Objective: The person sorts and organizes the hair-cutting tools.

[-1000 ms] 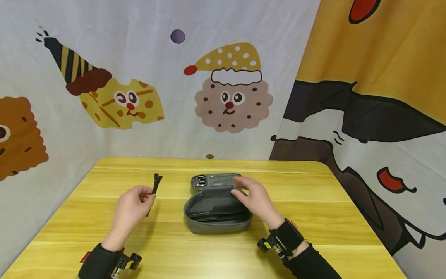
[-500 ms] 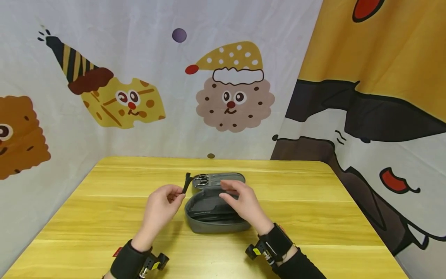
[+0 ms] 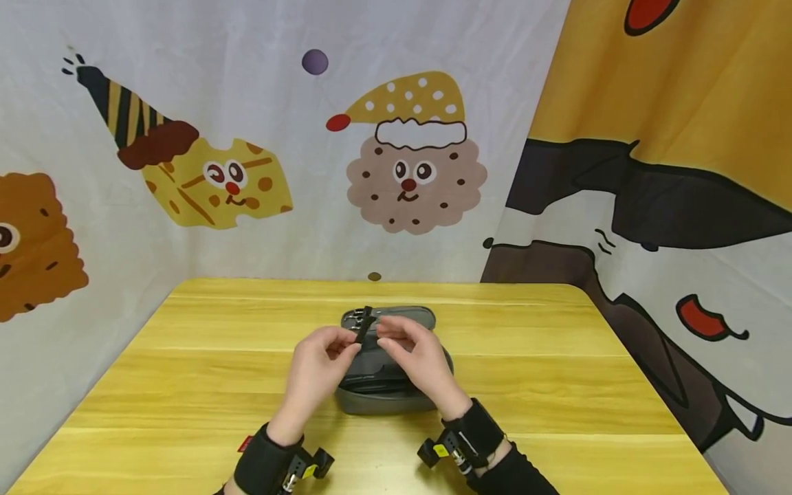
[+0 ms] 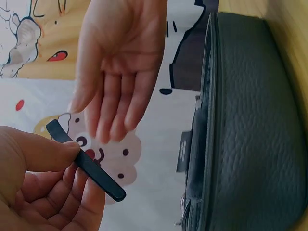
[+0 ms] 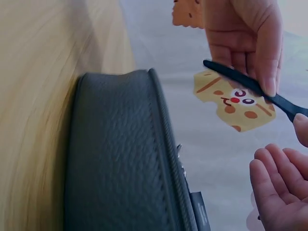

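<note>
In the head view my left hand (image 3: 317,368) pinches a slim black tool (image 3: 365,328) between thumb and fingers, its far end splitting in two. The left wrist view shows the tool's smooth, rounded handle (image 4: 98,171) slanting out beyond the thumb. My right hand (image 3: 427,361) faces it with fingers loosely bent and nothing in them, the thumb near the tool's upper end. Both hands are over an unzipped grey case (image 3: 386,404). Dark items (image 3: 371,383) lie inside the case, partly hidden by the hands.
The case's lid (image 3: 421,315) lies folded back, with small metal tools (image 3: 351,319) held along its left part. Beneath is a yellow wood-grain table (image 3: 526,385). Behind it hangs a white cloth (image 3: 260,82) printed with cartoon food.
My left hand has carried the black tool rightward from beside the case to over it. My right hand has shifted left, so the two hands are now close together.
</note>
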A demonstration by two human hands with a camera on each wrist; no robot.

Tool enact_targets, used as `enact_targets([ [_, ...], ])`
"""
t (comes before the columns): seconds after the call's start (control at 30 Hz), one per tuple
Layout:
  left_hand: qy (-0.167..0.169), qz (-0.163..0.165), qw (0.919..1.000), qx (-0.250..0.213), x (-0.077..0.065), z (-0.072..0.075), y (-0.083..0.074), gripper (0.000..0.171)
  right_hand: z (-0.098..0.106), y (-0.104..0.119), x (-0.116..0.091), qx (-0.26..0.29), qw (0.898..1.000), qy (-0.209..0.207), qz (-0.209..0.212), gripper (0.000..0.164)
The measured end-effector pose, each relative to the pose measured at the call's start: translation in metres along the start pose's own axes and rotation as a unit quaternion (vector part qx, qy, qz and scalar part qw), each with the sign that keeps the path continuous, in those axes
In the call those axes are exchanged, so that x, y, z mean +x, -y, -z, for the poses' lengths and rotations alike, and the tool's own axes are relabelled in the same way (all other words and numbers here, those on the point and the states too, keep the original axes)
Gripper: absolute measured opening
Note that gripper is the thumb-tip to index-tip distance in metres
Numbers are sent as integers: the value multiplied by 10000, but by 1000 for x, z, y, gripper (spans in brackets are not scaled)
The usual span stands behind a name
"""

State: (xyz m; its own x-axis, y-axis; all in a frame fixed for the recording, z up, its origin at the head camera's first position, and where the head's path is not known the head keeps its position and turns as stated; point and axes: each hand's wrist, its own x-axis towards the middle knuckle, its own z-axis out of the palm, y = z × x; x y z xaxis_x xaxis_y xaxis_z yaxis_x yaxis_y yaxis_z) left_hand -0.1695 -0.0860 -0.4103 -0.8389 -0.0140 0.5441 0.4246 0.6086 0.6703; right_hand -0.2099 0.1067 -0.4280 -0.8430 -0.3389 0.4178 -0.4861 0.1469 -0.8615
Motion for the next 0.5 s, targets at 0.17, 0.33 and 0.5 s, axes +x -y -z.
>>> enact_targets([
  [0.17,48,-216,9997,-140,-1,-8,-2,15,-2,3,2,466,9981,-188,-348,37],
  [0.33,36,-325,9992,-243,-3,-13,-2,17,-4,6,3,686,9958,-418,-447,34],
  [0.5,59,-323,9987,-384,-4,-16,-3,17,-7,7,3,1154,9904,-614,-440,28],
])
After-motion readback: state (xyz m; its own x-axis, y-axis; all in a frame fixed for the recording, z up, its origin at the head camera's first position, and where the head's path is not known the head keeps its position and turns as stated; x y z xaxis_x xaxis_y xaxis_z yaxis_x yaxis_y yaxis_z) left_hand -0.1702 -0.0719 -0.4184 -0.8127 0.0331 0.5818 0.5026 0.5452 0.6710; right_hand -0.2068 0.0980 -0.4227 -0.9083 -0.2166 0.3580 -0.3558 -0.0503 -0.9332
